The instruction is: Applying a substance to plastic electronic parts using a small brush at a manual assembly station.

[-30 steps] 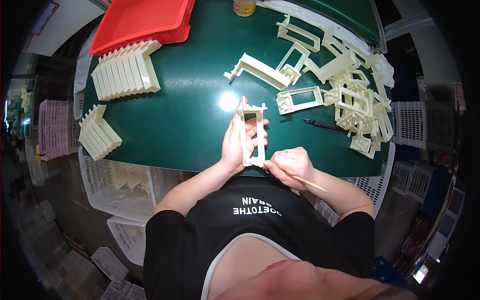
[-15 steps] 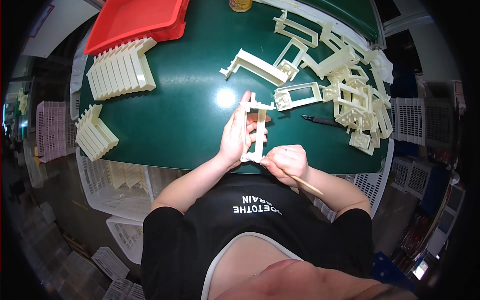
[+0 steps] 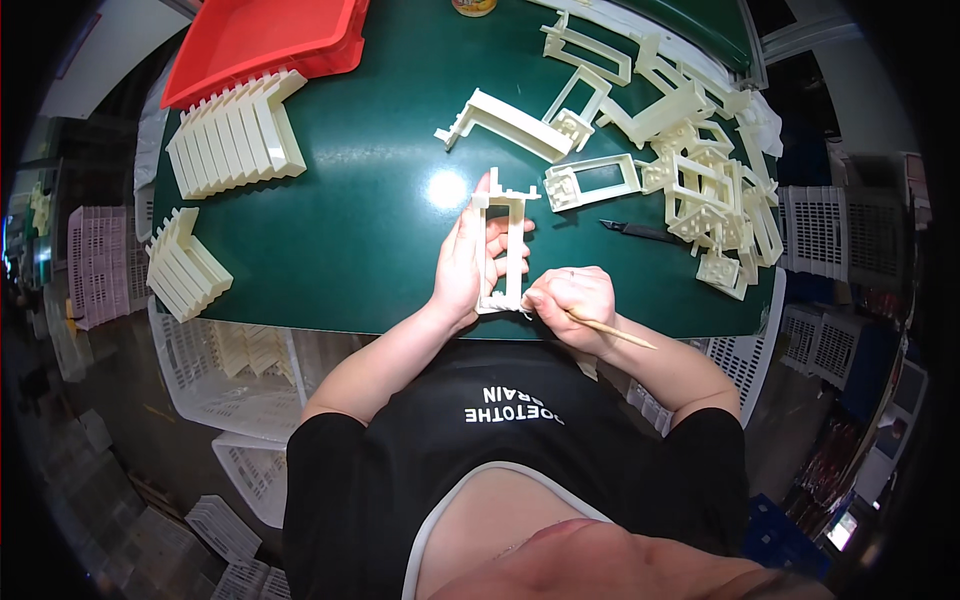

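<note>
My left hand (image 3: 460, 262) is closed round a cream plastic frame (image 3: 516, 245), with its fingers showing behind the long opening. The frame stands lengthwise over the table's front edge, its pronged end pointing away from me. Beside its near end, my right hand (image 3: 573, 298) is closed on a thin tan stick (image 3: 622, 334) that looks like wood. The stick's rear end juts out to the right below the fist; its front end is hidden by the fingers. Past my right hand lies a dark craft knife (image 3: 640, 231).
On the green table (image 3: 360, 230), a pile of cream frames (image 3: 712, 200) covers the right side. Stacked cream parts (image 3: 235, 140) and a smaller stack (image 3: 185, 268) sit at left, near a red tray (image 3: 265, 45). A white crate (image 3: 190, 370) stands below the front edge.
The frame and both hands have shifted slightly away from me. The stick's rear end has swung up a little, so the stick lies flatter. Both hands keep their hold.
</note>
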`<state>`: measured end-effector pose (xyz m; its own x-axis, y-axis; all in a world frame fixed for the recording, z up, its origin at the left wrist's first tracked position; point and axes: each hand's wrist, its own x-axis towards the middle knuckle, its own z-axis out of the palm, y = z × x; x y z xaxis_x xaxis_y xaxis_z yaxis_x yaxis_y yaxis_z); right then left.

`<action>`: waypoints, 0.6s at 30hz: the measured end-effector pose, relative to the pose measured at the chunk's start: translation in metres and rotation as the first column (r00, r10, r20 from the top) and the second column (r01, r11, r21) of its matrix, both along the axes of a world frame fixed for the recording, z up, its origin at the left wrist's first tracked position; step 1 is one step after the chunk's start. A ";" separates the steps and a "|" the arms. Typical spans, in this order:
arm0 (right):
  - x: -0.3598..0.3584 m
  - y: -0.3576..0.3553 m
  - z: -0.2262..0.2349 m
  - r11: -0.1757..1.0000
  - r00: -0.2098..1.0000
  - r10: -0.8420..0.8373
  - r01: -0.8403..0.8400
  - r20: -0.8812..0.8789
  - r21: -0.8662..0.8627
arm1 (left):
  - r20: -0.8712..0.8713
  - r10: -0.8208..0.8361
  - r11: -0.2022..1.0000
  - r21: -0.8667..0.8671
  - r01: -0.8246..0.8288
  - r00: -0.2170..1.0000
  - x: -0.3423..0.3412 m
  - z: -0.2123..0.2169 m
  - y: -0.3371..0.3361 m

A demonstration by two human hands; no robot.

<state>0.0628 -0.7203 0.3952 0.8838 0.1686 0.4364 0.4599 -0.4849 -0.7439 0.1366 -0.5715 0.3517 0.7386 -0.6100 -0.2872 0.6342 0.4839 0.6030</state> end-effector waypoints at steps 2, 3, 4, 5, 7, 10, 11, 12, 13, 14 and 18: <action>0.001 0.002 0.000 1.000 1.000 -0.024 0.024 0.012 0.017 | -0.019 -0.026 1.000 -0.003 0.025 1.000 0.005 0.002 0.000; 0.002 0.003 -0.001 0.998 0.999 -0.046 0.045 0.023 0.034 | -0.037 -0.049 0.999 -0.006 0.049 0.998 0.006 0.002 0.000; 0.004 0.003 -0.001 0.996 0.997 -0.069 0.067 0.034 0.052 | -0.040 -0.050 0.999 -0.005 0.050 0.998 0.005 0.002 -0.001; 0.007 0.001 0.001 0.990 0.993 -0.105 0.110 -0.058 0.084 | -0.009 -0.039 0.999 -0.007 0.039 0.999 0.004 0.002 -0.002; 0.004 0.001 -0.005 0.990 0.989 -0.026 0.046 -0.149 0.133 | -0.020 -0.041 0.999 0.010 0.042 0.999 0.005 -0.001 0.002; -0.003 0.010 0.013 0.937 0.847 -0.026 0.206 -0.531 0.282 | -0.020 0.005 0.989 -0.146 -0.007 1.000 0.005 -0.005 0.002; -0.001 0.007 0.014 0.881 0.720 0.026 0.311 -0.694 0.356 | -0.074 -0.017 0.970 -0.242 -0.002 0.997 0.000 -0.011 0.004; 0.005 0.001 0.014 0.814 0.574 0.102 0.421 -0.812 0.400 | -0.103 -0.073 0.965 -0.259 0.044 0.992 0.001 -0.011 0.006; 0.007 -0.007 0.009 0.751 0.585 0.132 0.468 -0.800 0.466 | -0.139 -0.110 0.959 -0.276 0.068 0.984 0.003 -0.013 0.008; 0.005 -0.012 0.007 0.707 0.657 0.085 0.490 -0.749 0.510 | -0.172 -0.148 0.951 -0.293 0.093 0.974 0.007 -0.013 0.009; 0.008 -0.012 -0.005 0.888 0.958 -0.288 0.266 0.003 0.376 | -0.055 -0.083 0.996 -0.030 0.082 0.995 -0.005 0.008 0.001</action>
